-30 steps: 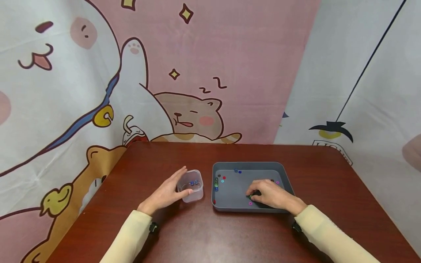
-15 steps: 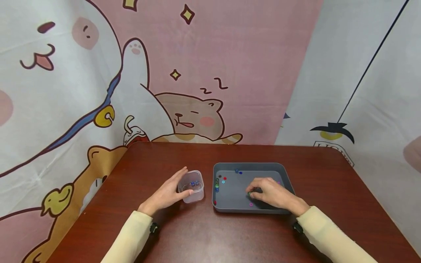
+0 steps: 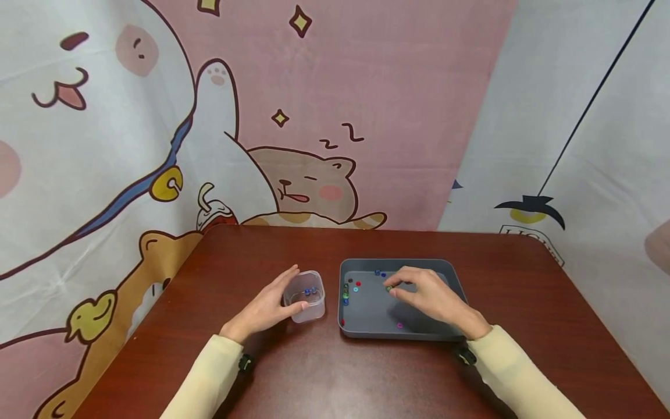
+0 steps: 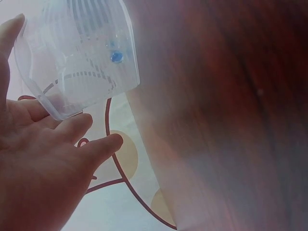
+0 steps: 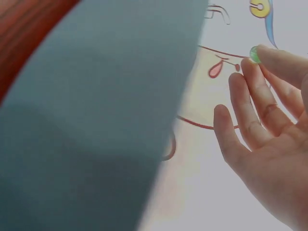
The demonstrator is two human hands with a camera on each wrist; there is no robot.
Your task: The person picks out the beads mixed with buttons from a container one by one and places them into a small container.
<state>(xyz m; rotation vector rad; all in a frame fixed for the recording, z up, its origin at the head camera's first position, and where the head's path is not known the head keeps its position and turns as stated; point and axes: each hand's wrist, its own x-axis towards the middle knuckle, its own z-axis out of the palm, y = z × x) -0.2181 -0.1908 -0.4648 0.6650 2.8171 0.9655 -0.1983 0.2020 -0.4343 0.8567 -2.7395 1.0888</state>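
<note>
My right hand [image 3: 429, 294] is raised over the grey tray [image 3: 366, 334], pinching a small green glass bead [image 5: 255, 54] between thumb and fingertip. The other fingers are spread apart in the right wrist view. On the table left of the tray, my left hand [image 3: 264, 305] holds a clear plastic container [image 3: 309, 313], its thumb on the near side and its fingers on the far side. Blue beads [image 4: 116, 57] lie inside the container. Along the tray's left wall sits a row of green and blue beads [image 3: 346, 294].
Loose in the tray are red beads [image 3: 358, 284], a light-blue ring [image 3: 356, 289], blue beads [image 3: 377, 272] near the back wall, and a pink ring [image 3: 400, 325] near the front. The brown table [image 3: 324, 372] meets a cartoon-print cloth [image 3: 408, 116] behind.
My right hand has lifted from the tray floor with the green bead, moving toward the back and slightly left. The left hand stays at the container.
</note>
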